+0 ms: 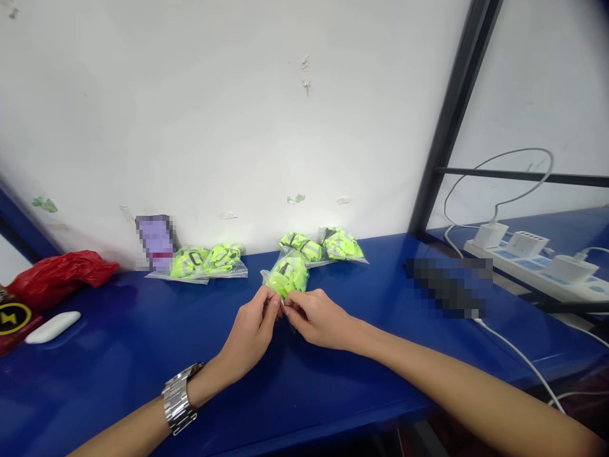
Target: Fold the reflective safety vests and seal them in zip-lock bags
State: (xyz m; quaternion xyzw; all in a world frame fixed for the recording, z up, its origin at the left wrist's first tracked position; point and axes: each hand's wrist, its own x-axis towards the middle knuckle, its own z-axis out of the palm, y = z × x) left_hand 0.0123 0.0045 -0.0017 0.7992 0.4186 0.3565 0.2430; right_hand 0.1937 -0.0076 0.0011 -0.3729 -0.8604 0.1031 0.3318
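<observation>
A clear plastic bag with a folded neon-yellow reflective item inside stands in front of me on the blue table. My left hand pinches the near edge of this bag between thumb and fingers. Right beside it, my right hand is closed on the same edge, fingertips almost touching those of the left. Behind lie two similar packets, one neon-yellow bag and another bag by the wall. Further left, a pair of such packets rests side by side.
On the left are a red plastic bag, a white oval case and a blurred phone against the wall. On the right are a blurred dark device with a white cable, a metal post and a power strip with chargers.
</observation>
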